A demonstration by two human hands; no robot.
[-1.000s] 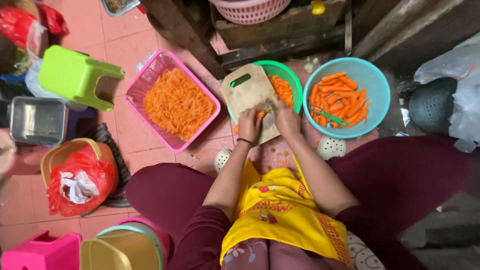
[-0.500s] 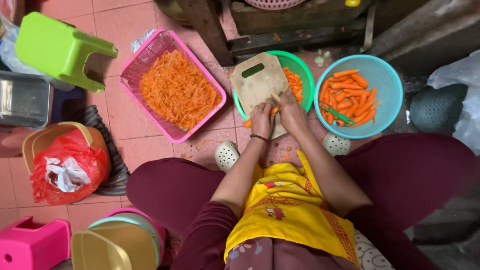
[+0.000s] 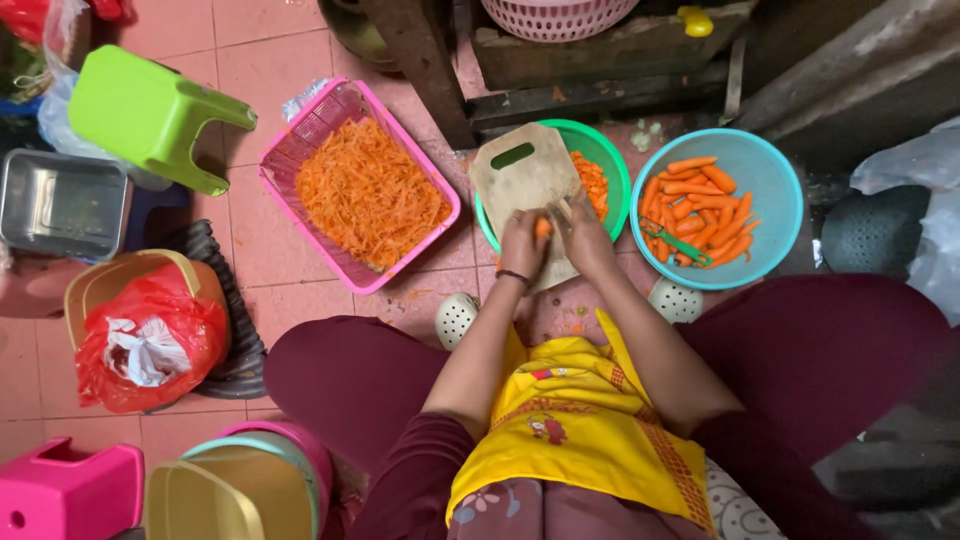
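A wooden cutting board [image 3: 522, 178] lies across a green bowl [image 3: 612, 168] that holds cut carrot pieces [image 3: 593, 184]. My left hand [image 3: 521, 246] grips a carrot [image 3: 542, 228] on the board. My right hand [image 3: 585, 240] is beside it, closed on what looks like a knife handle; the blade is barely visible. Left of the board, a pink basket [image 3: 330, 120] is filled with shredded carrot [image 3: 368, 195]. On the right, a blue bowl [image 3: 770, 170] holds whole peeled carrots [image 3: 700, 205] and a green peeler [image 3: 672, 240].
A green stool [image 3: 145, 115] and a metal tray [image 3: 60, 205] are at the left. A tan bucket [image 3: 110, 285] holds a red bag [image 3: 150, 345]. Stacked tubs [image 3: 235, 485] and a pink stool [image 3: 65, 495] sit at the lower left. A dark colander [image 3: 873, 232] is right.
The view has shifted, so everything sits lower and further right in the frame. Both hands remain on the cutting board with the carrot between them.
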